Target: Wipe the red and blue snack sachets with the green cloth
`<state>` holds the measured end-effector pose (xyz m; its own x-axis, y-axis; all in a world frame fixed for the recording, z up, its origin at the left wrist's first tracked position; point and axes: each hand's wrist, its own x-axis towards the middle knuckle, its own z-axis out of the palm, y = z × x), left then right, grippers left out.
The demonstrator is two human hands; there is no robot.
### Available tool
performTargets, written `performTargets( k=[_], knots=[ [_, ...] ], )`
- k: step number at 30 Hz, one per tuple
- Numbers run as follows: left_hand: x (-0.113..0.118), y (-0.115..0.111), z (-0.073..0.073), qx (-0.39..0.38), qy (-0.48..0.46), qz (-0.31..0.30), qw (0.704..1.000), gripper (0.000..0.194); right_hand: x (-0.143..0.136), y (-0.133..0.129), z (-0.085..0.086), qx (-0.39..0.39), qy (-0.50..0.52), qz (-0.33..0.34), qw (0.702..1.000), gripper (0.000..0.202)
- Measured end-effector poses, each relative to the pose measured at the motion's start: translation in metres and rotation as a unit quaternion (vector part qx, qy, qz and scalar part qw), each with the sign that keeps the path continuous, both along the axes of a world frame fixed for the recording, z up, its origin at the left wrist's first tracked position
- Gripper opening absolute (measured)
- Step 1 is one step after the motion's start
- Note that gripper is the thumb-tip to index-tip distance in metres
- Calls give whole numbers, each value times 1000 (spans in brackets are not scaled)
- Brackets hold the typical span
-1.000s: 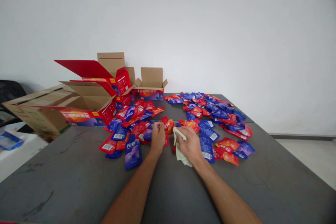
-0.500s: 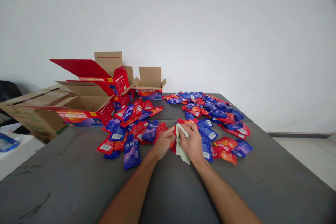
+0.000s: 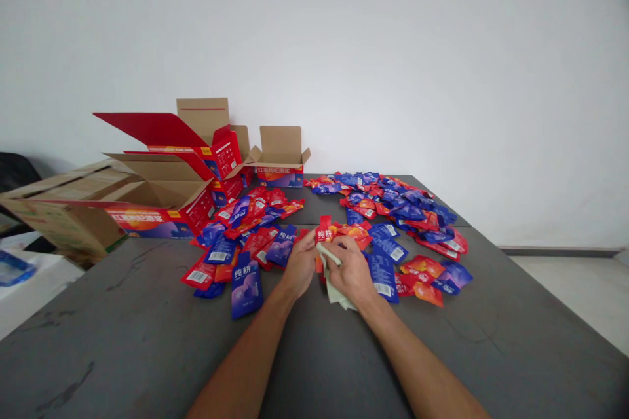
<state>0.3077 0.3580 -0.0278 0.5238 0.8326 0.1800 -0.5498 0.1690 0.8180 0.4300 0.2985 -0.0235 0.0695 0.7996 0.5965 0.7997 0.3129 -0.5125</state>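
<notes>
A red pouch [image 3: 324,230] with white lettering stands upright between my hands, over the middle of the dark table [image 3: 314,353]. My left hand [image 3: 300,265] grips its left edge. In my right hand [image 3: 352,268] is a pale green cloth [image 3: 336,293], bunched against the front of the pouch, with its loose end hanging down. The cloth and fingers hide the pouch's lower part. Close by my left forearm lies a blue pouch [image 3: 246,286]. Just right of my right hand lies another blue pouch [image 3: 382,277].
A heap of red and blue pouches [image 3: 260,209] lies on the left, and a larger pile [image 3: 403,200] spreads at the back right. Open red cartons [image 3: 194,209] stand at the left, with a smaller open box [image 3: 280,173] against the white wall.
The red pouch, mostly covered by the cloth and hands before, now shows its lettered front. My right hand and the cloth have shifted slightly left and down across it.
</notes>
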Motion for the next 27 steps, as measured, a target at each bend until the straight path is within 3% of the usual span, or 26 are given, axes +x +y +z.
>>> performTargets(
  k=[3, 8, 12, 15, 17, 21, 25, 27],
  knots=[
    [-1, 4, 0, -16, -16, 38, 999, 49, -4, -2, -2, -24, -18, 19, 999, 32],
    [-5, 20, -12, -13, 2, 153, 988, 46, -7, -1, -6, -27, 4, 41, 999, 29],
    [-8, 29, -22, -30, 44, 235, 971, 48, -3, 2, -5, 30, 62, 0, 998, 26],
    [-11, 31, -24, -40, 71, 260, 962, 53, 1, 4, -5, 40, 100, -41, 993, 22],
    [-12, 29, -24, -35, 78, 274, 958, 46, 0, 4, -5, 36, 110, -44, 992, 21],
    [-7, 23, -20, -23, 79, 234, 969, 21, -7, 3, -4, 49, 106, -2, 993, 20],
    [0, 14, -9, -122, -12, 101, 987, 36, -15, 2, -6, 66, 111, 13, 991, 22],
    [2, 11, -4, -150, -52, 78, 984, 33, -17, 2, -9, 55, 109, 28, 992, 25]
  ],
)
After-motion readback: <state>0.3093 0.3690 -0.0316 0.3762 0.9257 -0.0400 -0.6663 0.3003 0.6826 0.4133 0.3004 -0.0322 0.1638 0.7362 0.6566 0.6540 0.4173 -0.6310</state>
